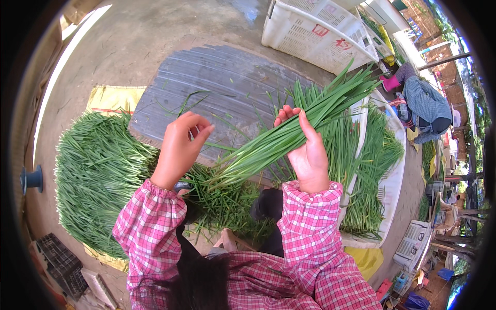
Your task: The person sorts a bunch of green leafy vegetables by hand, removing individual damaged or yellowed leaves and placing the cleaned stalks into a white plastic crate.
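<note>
A bunch of long green leaves, apparently garlic chives (286, 133), lies slantwise across the palm of my right hand (306, 147), with the thumb over it and the pale ends pointing down and left. To the left of the bunch, my left hand (184, 145) is raised over the near edge of a grey board (217, 85); its fingers are curled close to the thumb, and whether a thin leaf is between them cannot be told. A few loose leaves (190, 102) lie on the board. More chives (341, 143) lie just beyond my right hand.
A large heap of chives (100, 178) rests on yellow sacking (116, 97) at left. Leaf scraps (228, 201) cover the ground by my feet. A white crate (395, 201) of chives stands at right, another white crate (310, 35) at the back. A person (426, 100) bends over farther right.
</note>
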